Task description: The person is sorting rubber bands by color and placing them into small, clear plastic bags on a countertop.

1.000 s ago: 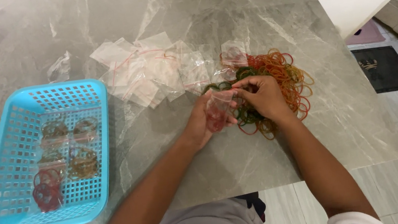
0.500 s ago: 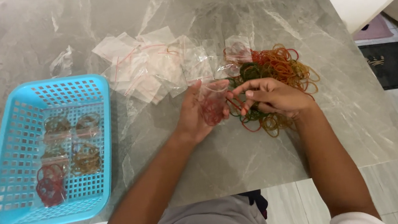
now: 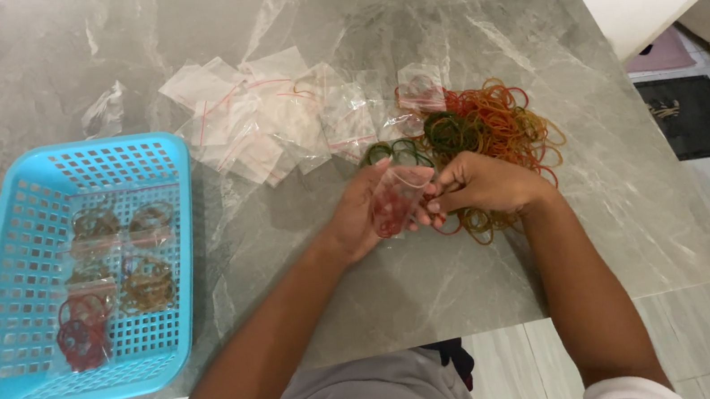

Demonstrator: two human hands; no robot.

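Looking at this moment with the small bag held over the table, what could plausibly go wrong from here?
1. The small clear bag of red bands is held between the left hand and the right hand; if its mouth is open, bands might spill.
2. The loose rubber band pile lies right under the right hand, so a wrist could snag and scatter it.

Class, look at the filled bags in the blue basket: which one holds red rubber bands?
The bag at the basket's near-left corner, closest to the person. Its bands are dark red; the other bags further up the basket hold brownish or olive bands.
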